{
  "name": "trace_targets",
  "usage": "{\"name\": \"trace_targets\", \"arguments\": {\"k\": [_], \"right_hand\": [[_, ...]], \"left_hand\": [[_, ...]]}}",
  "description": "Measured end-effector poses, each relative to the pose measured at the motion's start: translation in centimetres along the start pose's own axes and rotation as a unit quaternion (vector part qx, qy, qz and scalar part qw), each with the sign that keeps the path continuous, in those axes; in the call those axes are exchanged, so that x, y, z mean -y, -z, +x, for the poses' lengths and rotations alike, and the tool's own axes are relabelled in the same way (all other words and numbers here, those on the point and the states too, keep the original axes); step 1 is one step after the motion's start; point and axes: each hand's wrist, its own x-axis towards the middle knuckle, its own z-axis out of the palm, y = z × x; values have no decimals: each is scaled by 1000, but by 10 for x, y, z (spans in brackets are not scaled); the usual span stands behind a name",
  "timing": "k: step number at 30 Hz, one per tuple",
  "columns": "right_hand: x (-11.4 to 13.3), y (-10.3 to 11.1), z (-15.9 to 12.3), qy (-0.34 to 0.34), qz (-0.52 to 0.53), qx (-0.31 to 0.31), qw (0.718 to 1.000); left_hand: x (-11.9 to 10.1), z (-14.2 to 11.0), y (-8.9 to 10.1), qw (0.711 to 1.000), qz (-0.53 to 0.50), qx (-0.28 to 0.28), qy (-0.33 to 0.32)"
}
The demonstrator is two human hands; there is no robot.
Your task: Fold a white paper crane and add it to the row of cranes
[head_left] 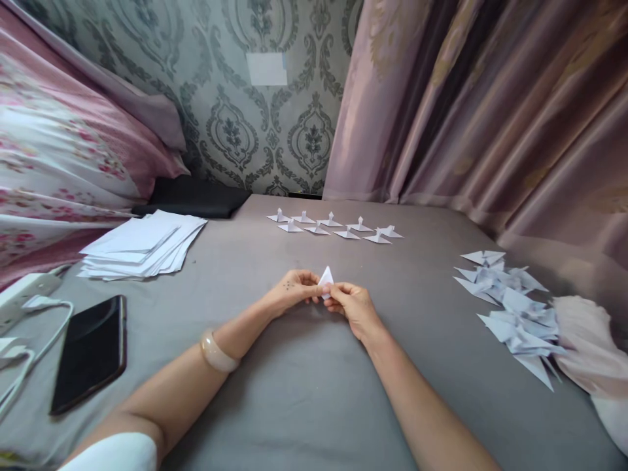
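A small piece of folded white paper stands with its point upward between my two hands, near the middle of the grey cloth surface. My left hand pinches its left side, thumb in front and fingers behind. From the other side my right hand grips the lower part between thumb and fingers. The fingertips hide its lower folds. Beyond the hands, several small folded paper figures with flat pointed wings stand in two rows.
On the left lies a stack of white paper sheets beside a black flat item. Nearer are a phone and a white power strip with cables. At right, several folded paper shapes lie heaped beside pale cloth and curtains.
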Motion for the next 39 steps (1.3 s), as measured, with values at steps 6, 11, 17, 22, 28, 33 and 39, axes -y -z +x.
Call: {"name": "trace_targets", "arguments": {"k": [6, 11, 17, 22, 28, 33, 39], "right_hand": [[1, -1, 0, 3, 24, -22, 999], [2, 0, -1, 27, -28, -8, 999], [-2, 12, 11, 152, -179, 40, 971], [7, 19, 17, 391, -444, -7, 806], [6, 21, 10, 379, -631, 66, 674], [2, 25, 4, 334, -591, 62, 732], [1, 27, 8, 294, -507, 55, 808]], "left_hand": [[-2, -1, 4, 999, 21, -6, 30], [-3, -1, 7, 999, 7, 5, 31], [2, 6, 6, 994, 90, 9, -58], [-4, 14, 10, 869, 399, -41, -290], [-1, 12, 19, 731, 609, 74, -300], [5, 2, 21, 812, 510, 56, -278], [1, 5, 27, 900, 387, 57, -194]]}}
